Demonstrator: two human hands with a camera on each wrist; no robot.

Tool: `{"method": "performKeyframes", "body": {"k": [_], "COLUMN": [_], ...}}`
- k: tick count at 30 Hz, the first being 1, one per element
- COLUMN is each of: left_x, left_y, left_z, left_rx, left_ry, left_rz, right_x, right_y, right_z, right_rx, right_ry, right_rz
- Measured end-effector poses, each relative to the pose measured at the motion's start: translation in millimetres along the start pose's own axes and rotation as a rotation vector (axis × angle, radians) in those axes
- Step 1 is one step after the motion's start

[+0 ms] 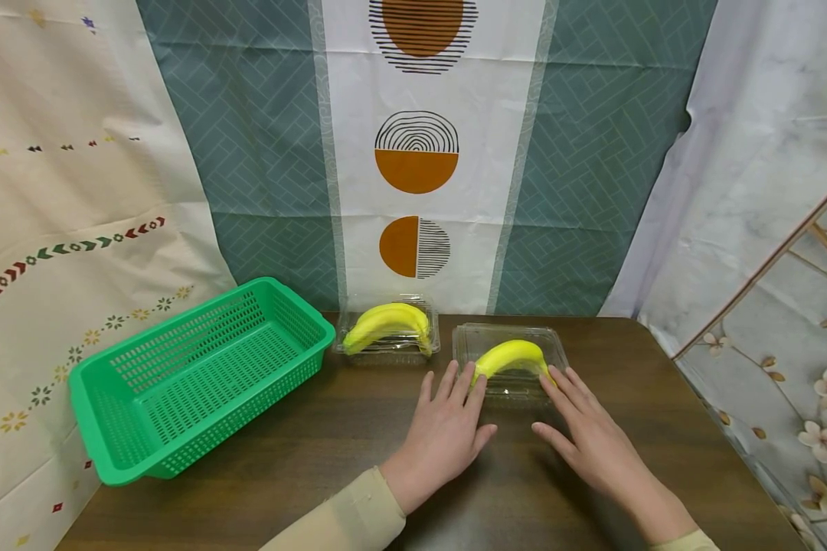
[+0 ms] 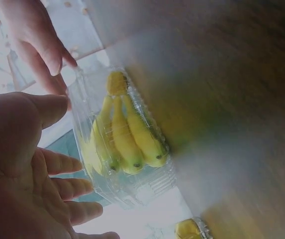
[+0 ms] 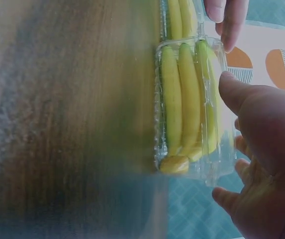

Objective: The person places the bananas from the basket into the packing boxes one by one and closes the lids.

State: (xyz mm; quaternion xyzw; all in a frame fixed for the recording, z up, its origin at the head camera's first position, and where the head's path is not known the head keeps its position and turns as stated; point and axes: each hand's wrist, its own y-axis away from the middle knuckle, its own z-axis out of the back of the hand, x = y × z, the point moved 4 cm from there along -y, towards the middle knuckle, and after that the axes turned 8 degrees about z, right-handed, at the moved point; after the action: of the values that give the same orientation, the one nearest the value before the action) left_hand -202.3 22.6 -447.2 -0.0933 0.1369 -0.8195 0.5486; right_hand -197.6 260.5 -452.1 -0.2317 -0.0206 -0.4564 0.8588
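A clear plastic clamshell box (image 1: pixel 470 335) on the right of the table holds a bunch of yellow bananas (image 1: pixel 513 353). My left hand (image 1: pixel 444 432) lies at the box's near left corner with its fingers spread and fairly straight. Across from it, my right hand (image 1: pixel 593 436) has extended fingers at the near right corner. In the left wrist view, the bananas (image 2: pixel 125 137) show through the clear side, stem end up, with the fingertips right at the lid. Both thumbs point inward, toward each other. From the right wrist, the bunch (image 3: pixel 184 99) appears inside the closed box.
A second clear box (image 1: pixel 416 302) with a banana bunch (image 1: pixel 388 320) stands to the left, near the back edge. Farther left is a green plastic basket (image 1: pixel 303 367) with perforated sides. Patterned cloths hang behind the brown wooden table (image 1: pixel 338 444) and at both sides.
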Motion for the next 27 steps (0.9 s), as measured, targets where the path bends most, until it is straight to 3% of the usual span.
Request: {"method": "performKeyframes", "body": {"k": [8, 27], "left_x": [1.1, 7.8], "left_y": [-5.8, -24.5], "left_z": [-0.5, -6.0], "left_rx": [-0.016, 0.030], "left_ry": [-0.017, -0.021], "left_rz": [-0.004, 0.032], "right_x": [-5.2, -18.6], "right_y": [-5.6, -26.2], "right_z": [-0.8, -3.0], "right_rx": [0.013, 0.031], "right_ry": [-0.008, -0.015], "right_rz": [-0.008, -0.011]}}
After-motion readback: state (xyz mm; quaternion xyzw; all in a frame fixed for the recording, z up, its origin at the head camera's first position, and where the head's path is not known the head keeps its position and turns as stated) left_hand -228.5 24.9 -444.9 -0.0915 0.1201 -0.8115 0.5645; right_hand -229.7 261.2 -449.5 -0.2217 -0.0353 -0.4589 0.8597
